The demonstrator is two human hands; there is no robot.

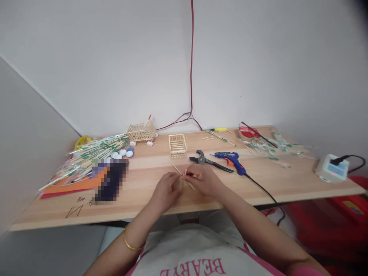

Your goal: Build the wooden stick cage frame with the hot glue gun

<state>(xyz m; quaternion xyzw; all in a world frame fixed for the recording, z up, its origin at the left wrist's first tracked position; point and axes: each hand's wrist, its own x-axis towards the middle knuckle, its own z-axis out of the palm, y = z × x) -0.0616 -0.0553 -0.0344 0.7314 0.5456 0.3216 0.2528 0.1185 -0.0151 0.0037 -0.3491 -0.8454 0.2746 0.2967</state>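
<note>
Both bare hands meet near the front edge of a light wood-grained bench (138, 193). The fingers of the right hand (203, 179) pinch a short piece of pale wood (185, 171), held upright. A long, thin, pale wooden stick (173, 165) runs slantwise past the fingertips, one end beyond the hands and the other nearer the body. The fingers of the left hand (167, 189) curl in beside it; I cannot tell whether they grip it.

Just beyond the hands stands a small open frame of pale wooden sticks (177, 145). To its right lie grey-headed pliers with dark handles (200, 157) and, beside them, a blue glue gun with an orange trigger (235, 158), its black cord falling over the bench edge. Farther back on the left is a slatted cart of pale sticks (140, 131) with white round caps at its base. Near it are loose white and blue bottle caps (122, 153) and a heap of sticks in clear, green-printed wrappers (99, 154).
</note>
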